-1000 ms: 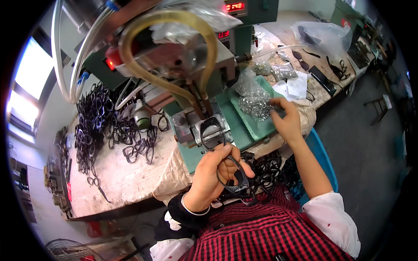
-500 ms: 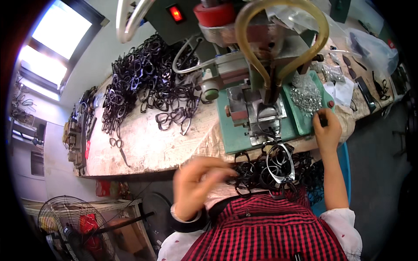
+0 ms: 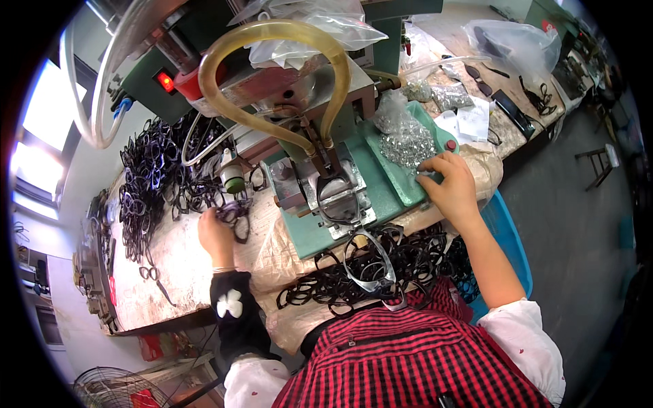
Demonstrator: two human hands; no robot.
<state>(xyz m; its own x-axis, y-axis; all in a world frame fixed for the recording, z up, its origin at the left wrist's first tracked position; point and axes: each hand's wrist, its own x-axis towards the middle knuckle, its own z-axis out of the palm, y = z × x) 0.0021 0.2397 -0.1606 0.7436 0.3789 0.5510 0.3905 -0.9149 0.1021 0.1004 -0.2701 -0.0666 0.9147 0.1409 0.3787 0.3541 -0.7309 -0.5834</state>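
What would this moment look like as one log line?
left hand: at dark eyeglass frames on bench | right hand: at green tray, small shiny parts inside | machine: single frame at fixture

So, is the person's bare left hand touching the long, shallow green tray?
Apart. The head view shows the flat green machine base lying between the left hand and the green tray.

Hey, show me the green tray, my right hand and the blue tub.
Green tray [image 3: 403,188]: head view, bare floor near its front end.
Right hand [image 3: 453,187]: head view, middle of its back.
Blue tub [image 3: 506,236]: head view, on its wall.
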